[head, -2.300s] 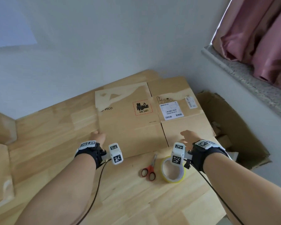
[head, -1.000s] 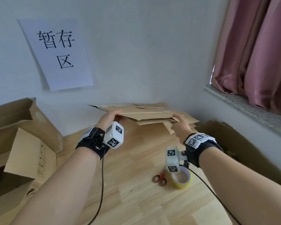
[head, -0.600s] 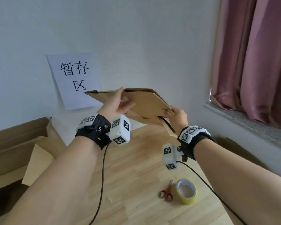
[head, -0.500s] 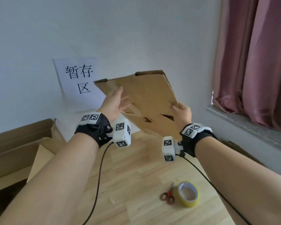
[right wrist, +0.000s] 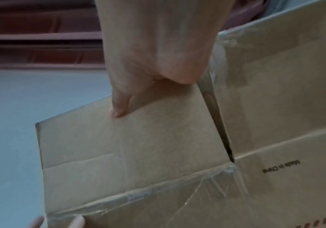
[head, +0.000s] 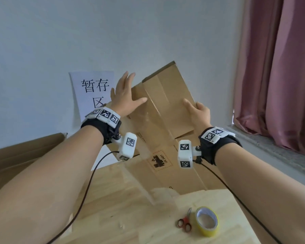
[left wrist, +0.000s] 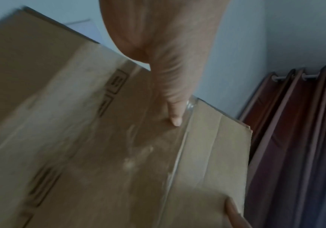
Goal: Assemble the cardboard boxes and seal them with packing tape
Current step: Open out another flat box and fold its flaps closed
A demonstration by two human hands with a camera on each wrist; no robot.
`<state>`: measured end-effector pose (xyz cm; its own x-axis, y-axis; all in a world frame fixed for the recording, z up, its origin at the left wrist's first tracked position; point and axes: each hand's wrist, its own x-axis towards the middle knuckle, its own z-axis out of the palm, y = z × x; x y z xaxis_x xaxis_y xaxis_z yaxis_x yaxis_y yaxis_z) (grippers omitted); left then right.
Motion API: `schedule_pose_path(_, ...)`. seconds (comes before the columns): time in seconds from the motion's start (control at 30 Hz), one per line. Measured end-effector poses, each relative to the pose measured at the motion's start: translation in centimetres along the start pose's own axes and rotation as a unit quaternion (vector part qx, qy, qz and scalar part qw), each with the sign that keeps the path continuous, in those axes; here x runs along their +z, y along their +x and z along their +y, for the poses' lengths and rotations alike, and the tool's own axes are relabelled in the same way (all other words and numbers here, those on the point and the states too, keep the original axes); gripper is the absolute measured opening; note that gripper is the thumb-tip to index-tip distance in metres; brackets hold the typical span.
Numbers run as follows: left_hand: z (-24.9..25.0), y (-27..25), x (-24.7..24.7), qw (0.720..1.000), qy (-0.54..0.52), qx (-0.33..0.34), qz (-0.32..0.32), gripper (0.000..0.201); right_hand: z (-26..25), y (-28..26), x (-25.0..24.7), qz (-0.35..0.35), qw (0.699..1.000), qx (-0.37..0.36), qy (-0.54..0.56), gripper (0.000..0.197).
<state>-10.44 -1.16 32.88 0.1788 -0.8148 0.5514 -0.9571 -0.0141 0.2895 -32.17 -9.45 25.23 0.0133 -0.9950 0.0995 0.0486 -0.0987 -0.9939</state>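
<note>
Right hand (head: 198,111) grips the flat box's (head: 165,106) flap edge, thumb on top; left hand (head: 124,95), fingers spread, presses its face.

We read "暂存区" on the white paper sheet (head: 92,92) at centre left. The flattened brown cardboard box (head: 167,110) bears "UN 3481" in a red dashed frame, and "Made in China" at lower right of the right wrist view.
</note>
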Motion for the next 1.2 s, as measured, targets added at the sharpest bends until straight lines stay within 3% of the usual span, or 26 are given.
schedule_pose_path(0.13,0.3,0.1,-1.0,0.991,-0.111,-0.042,-0.065,0.055,-0.5,-0.7,0.7,-0.019,1.0,0.004,-0.013,0.052)
schedule_pose_path(0.2,0.3,-0.1,-1.2,0.985,-0.142,-0.071,-0.065,0.044,-1.0,-1.1,1.1,-0.031,0.999,0.007,-0.017,0.05)
schedule_pose_path(0.33,-0.4,-0.2,-1.0,0.963,-0.239,-0.128,0.009,0.031,-2.0,-0.7,1.8,-0.023,0.996,-0.067,-0.062,0.031)
schedule_pose_path(0.43,-2.4,-1.1,-1.1,0.928,-0.285,-0.223,0.09,0.029,-2.1,0.6,1.9,0.046,0.994,-0.084,-0.058,0.037)
schedule_pose_path(0.6,-7.0,-5.5,-0.9,0.844,-0.357,-0.372,0.149,0.029,-0.5,1.3,0.8,0.131,0.983,-0.088,-0.09,0.036)
schedule_pose_path(0.77,-7.8,-9.8,-1.0,0.818,-0.326,-0.456,0.13,0.062,2.7,1.1,0.2,0.13,0.988,0.015,-0.075,0.037)
schedule_pose_path(0.97,-3.8,-11.8,-1.7,0.788,-0.336,-0.497,0.137,0.057,5.4,0.8,0.0,0.123,0.989,0.068,-0.054,0.04)
schedule_pose_path(1.2,-8.0,-11.9,1.1,0.784,-0.315,-0.521,0.117,0.067,6.4,0.7,-0.2,0.128,0.986,0.088,-0.058,0.042)
